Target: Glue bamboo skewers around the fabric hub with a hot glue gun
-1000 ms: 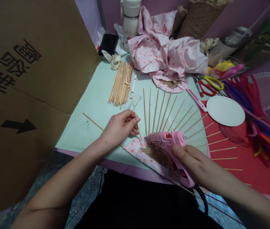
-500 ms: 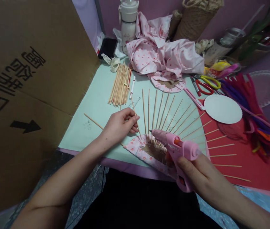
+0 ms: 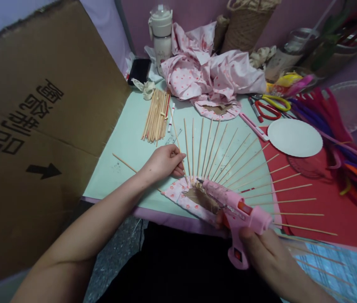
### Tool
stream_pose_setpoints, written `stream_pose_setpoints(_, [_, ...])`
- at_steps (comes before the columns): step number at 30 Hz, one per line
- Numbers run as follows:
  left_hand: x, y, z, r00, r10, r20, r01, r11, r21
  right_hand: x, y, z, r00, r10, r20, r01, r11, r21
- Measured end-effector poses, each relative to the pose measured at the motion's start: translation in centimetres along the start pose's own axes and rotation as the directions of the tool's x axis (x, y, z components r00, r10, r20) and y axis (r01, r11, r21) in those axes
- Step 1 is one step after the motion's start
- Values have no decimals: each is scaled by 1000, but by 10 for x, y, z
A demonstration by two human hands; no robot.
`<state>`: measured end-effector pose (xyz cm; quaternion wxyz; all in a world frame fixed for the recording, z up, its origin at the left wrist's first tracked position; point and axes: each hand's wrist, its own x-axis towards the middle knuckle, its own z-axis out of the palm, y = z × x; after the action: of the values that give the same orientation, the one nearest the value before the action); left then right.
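over sticks (image 3: 192, 147), right hand (image 3: 268, 254) grips glue gun (image 3: 239, 207).

Soft even light, wide-angle edge distortion

left hand (image 3: 165, 162) pinches, fingers (image 3: 178, 158) together; right hand (image 3: 268, 252) curled in a grip.

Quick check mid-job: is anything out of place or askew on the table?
One loose skewer lies alone on the mint mat, slanting past the left hand, which pinches another skewer, apart from the skewer bundle and the fan of skewers. Nothing looks spilled or broken.
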<state>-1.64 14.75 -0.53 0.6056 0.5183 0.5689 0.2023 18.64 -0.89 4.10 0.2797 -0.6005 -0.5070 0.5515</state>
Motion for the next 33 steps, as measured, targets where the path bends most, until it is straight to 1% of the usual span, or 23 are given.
stream_pose_setpoints(5, [4,-3,2,999,-33,26,33,999,9,0,3,-1,999,29,25,-30,999,43])
stream_pose_setpoints(8, [5,-1,3,997,-71,34,70,997,26,-1,5,0,998,51,23,-53,995,84])
stream_pose_setpoints(11, [6,2,5,993,-111,45,109,993,55,-3,9,0,995,80,54,-87,987,138])
stream_pose_setpoints(16, [10,2,7,992,-127,25,124,987,98,-5,15,0,992,125,35,-129,969,210])
stream_pose_setpoints(19, [11,3,7,992,-127,15,123,980,155,-6,16,2,987,152,45,-159,948,277])
stream_pose_setpoints(22, [11,5,5,992,-123,42,110,966,234,-6,17,5,987,150,66,-163,927,338])
stream_pose_setpoints(24, [11,7,3,991,-126,51,106,952,289,-6,20,6,983,162,88,-183,909,375])
stream_pose_setpoints(27, [10,12,-5,992,-118,33,99,932,348,-6,23,9,981,171,91,-194,891,412])
stream_pose_setpoints(29, [10,17,-13,998,-64,23,49,913,406,-6,25,10,979,184,89,-204,878,433])
stream_pose_setpoints(30, [10,20,-16,1000,4,26,-15,889,458,-7,26,11,977,192,89,-212,873,440])
stream_pose_setpoints(31, [9,22,-20,995,96,38,-102,844,527,-7,27,12,975,201,90,-220,869,443])
stream_pose_setpoints(32, [9,24,-23,978,202,58,-196,775,601,-8,29,13,974,206,91,-225,868,444])
stream_pose_setpoints(33, [9,24,-26,951,298,85,-277,691,668,-8,30,14,973,209,95,-229,865,447])
